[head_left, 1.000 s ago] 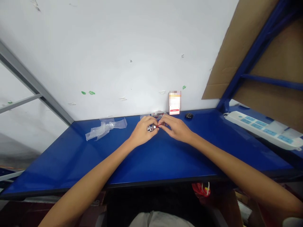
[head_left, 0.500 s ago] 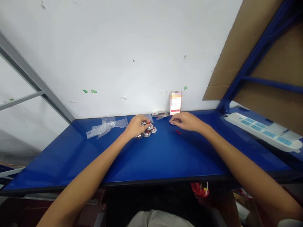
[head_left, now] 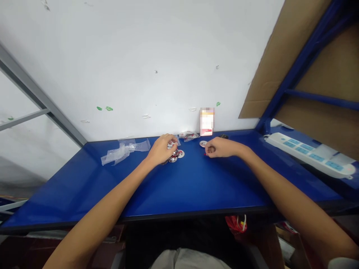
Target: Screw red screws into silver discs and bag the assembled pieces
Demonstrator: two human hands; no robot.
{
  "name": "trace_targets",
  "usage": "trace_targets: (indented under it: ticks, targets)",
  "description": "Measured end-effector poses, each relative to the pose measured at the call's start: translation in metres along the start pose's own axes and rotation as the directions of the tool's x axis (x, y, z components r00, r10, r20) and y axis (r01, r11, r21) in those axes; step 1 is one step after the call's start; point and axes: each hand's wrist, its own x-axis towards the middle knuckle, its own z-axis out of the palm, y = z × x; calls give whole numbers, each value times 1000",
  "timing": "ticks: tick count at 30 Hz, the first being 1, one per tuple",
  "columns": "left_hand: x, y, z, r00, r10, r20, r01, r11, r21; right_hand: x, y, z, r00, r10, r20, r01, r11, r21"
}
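Observation:
My left hand (head_left: 162,149) is at the back middle of the blue table, its thumb and fingers curled together over a pile of round shiny discs (head_left: 173,159) with red on them. What its fingertips hold is hidden. One flat white-rimmed disc (head_left: 181,154) lies at the pile's right side. Further right, my right hand (head_left: 218,147) is closed, its fingertips down on a small red piece (head_left: 206,154), most of it covered. Just beyond those fingertips a single round disc (head_left: 202,144) with a pale rim lies on the table.
A lit phone (head_left: 206,122) leans on the white wall. Bagged discs (head_left: 189,135) lie left of it. Crumpled clear plastic bags (head_left: 125,149) are at the left. A small dark object (head_left: 224,136) sits behind my right hand; a white power strip (head_left: 310,154) runs along the right.
My right hand has let go of the round disc and moved slightly nearer to me, onto the small red piece. My left hand stays at the pile.

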Motion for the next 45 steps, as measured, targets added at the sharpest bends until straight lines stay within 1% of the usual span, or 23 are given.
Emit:
trace_targets:
  ticks: [2,4,6,8,10,14,16,18,20,21,23,26,28,30,31,32,33,34,35,36,38,42,45]
  targets:
    - [0,7,0,1000,-20,-2,19,996,-92,2,-10,6,997,-53,-53,59,991,124]
    - [-2,15,1,998,-36,54,47,972,-229,6,-22,16,989,-89,-118,120,949,291]
    - [-4,22,4,987,-57,148,110,916,-386,12,-34,30,973,-96,-211,183,875,449]
    - [-6,27,8,971,-94,220,198,831,-519,19,-43,45,955,-80,-286,234,797,557]
    - [-8,29,11,960,-153,236,268,746,-609,26,-49,58,929,-65,-364,292,735,612]
    - [-9,29,18,942,-284,181,321,591,-740,32,-57,68,866,-30,-498,393,656,644]
    - [-10,31,22,921,-343,187,352,521,-778,31,-59,67,834,-19,-552,436,637,636]
    - [-13,33,26,898,-388,205,384,470,-794,30,-60,67,810,-19,-587,458,645,612]
    - [-15,36,29,890,-408,204,392,454,-800,29,-60,67,794,-33,-607,467,672,575]
    - [-16,37,30,891,-410,197,389,463,-797,29,-59,68,789,-44,-613,471,684,558]
    - [-16,38,29,899,-403,168,372,505,-779,30,-60,70,792,-62,-607,474,688,549]
    - [-13,38,22,917,-386,105,325,568,-756,32,-58,68,803,-44,-594,464,671,578]
    - [-9,36,15,931,-364,32,262,603,-754,33,-51,59,796,-19,-605,438,707,555]
    - [-4,34,7,937,-346,-42,200,633,-748,30,-36,44,788,-15,-615,359,823,440]
    - [-2,32,5,935,-347,-67,182,635,-751,27,-26,35,794,-39,-607,285,906,315]
    - [-1,30,3,931,-356,-75,177,624,-761,24,-15,26,801,-77,-594,204,968,149]
    - [1,28,1,926,-372,-72,184,607,-773,21,-4,18,819,-95,-566,114,993,-1]
    - [1,26,1,919,-389,-63,195,588,-785,19,7,11,833,-66,-549,16,995,-95]
    - [2,24,1,913,-404,-53,209,575,-791,17,17,6,858,-17,-513,-63,988,-138]
    - [1,24,2,910,-412,-44,221,572,-790,16,25,3,884,27,-467,-114,980,-160]
    - [0,24,4,913,-407,-41,231,595,-770,17,36,3,907,97,-409,-187,965,-185]
    - [-3,28,7,936,-352,-31,226,664,-713,26,41,14,897,178,-404,-274,942,-194]
    - [-4,27,10,942,-336,-17,235,692,-683,31,42,18,885,236,-401,-298,950,-98]
